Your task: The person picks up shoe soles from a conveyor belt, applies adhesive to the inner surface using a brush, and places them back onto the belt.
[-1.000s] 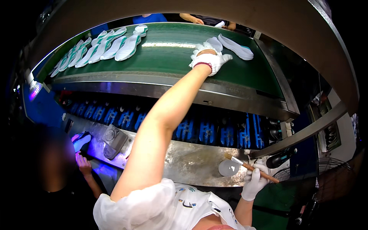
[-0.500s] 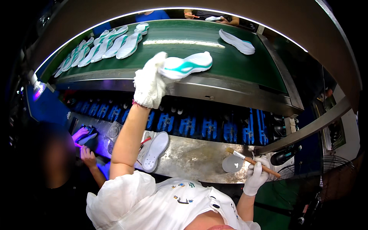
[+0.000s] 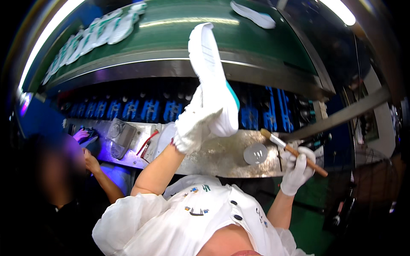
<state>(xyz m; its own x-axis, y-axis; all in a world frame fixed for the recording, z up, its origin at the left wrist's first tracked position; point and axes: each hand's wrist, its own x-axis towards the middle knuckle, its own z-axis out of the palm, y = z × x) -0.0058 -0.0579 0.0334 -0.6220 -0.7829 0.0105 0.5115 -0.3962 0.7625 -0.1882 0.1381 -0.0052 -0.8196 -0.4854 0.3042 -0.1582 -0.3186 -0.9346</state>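
A white shoe sole with a teal side stripe (image 3: 209,70) stands nearly upright in front of me. Its wide heel end is gripped by my gloved left hand (image 3: 189,130), with the ridged inner face turned toward me. In my gloved right hand (image 3: 297,175) a paintbrush with a wooden handle (image 3: 315,166) is pinched. The brush's bristles point left, just above a round pot of pale, translucent contents (image 3: 255,153) on the metal bench (image 3: 230,147).
A green conveyor belt (image 3: 179,40) runs beyond a steel rail, carrying several soles (image 3: 96,34) at left and one sole (image 3: 254,16) at right. Blue clamp-like parts (image 3: 149,110) line the gap below. A red-handled tool (image 3: 147,143) lies on the bench. At left sits a co-worker, hand (image 3: 90,161) raised.
My left hand has drawn the sole off from over the belt toward me and turned it upright. The right hand with the brush has shifted slightly right and up.
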